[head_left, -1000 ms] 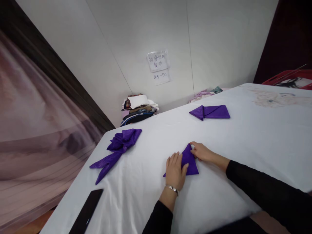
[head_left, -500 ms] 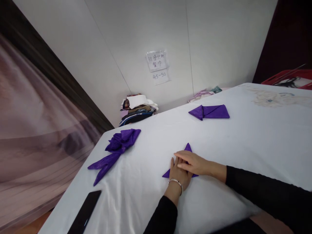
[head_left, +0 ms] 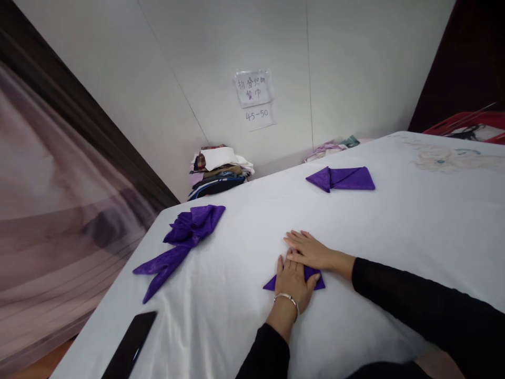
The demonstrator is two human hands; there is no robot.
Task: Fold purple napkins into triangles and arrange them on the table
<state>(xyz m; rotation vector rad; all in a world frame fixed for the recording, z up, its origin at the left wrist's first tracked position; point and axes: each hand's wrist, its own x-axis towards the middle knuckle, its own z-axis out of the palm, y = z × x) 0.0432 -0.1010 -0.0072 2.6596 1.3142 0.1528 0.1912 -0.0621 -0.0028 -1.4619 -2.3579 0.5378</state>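
A purple cloth napkin [head_left: 311,273], folded into a triangle, lies flat on the white-covered table under both of my hands. My left hand [head_left: 292,281], with a silver bracelet at the wrist, rests on its middle with the fingers spread. Over the far tip of the napkin lies my right hand [head_left: 311,251], its fingers stretched out to the left and hiding that tip. The right thumb and palm edge come close to or overlap the left fingertips; whether they touch I cannot tell.
A flower-shaped purple napkin [head_left: 191,226] lies at the left, and an arrow-shaped purple one [head_left: 351,178] at the back right. A black phone [head_left: 132,342] is near the left edge. Beyond the table are stacked clothes [head_left: 219,173], a wall sign [head_left: 254,88] and a red basket [head_left: 450,120].
My right hand has slid slightly away from me and flattened out, now covering the napkin's far tip. The left thumb has spread to the right, baring more purple cloth. The view has shifted slightly.
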